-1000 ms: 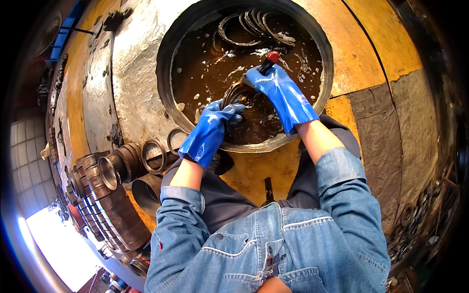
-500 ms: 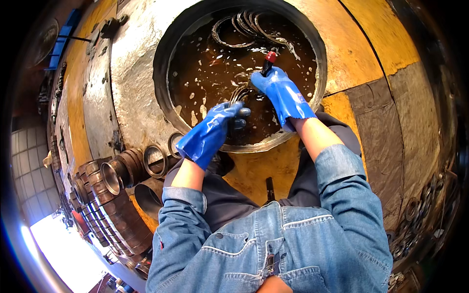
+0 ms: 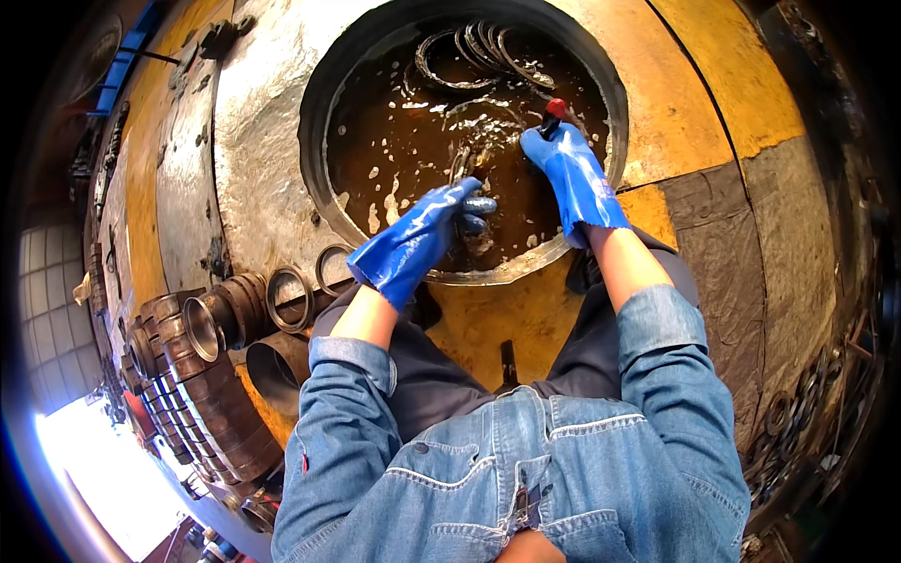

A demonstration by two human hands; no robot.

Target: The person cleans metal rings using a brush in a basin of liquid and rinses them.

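Observation:
Both my hands wear blue rubber gloves over a round, dark-rimmed tub (image 3: 313, 122) of murky brown liquid. My left hand (image 3: 441, 218) is low at the liquid, its fingers curled round thin metal rings (image 3: 463, 165) that are partly under the surface. My right hand (image 3: 566, 167) is closed round a black-handled tool (image 3: 555, 111) with a red end that points up and away from me; its working end is hidden. Several more metal rings (image 3: 483, 54) lean together in the far part of the tub, partly submerged.
To my left stand stacked dark metal cylinders (image 3: 221, 413), more round rings (image 3: 289, 298) and a short open pipe (image 3: 278, 366). Loose metal parts (image 3: 798, 422) lie at the right edge. The floor has worn yellow plates (image 3: 690, 75) and a grey-brown sheet (image 3: 723, 253).
My right hand has moved right with the tool, away from the left hand. The rings in my left hand have dipped lower into the liquid, and the surface there ripples.

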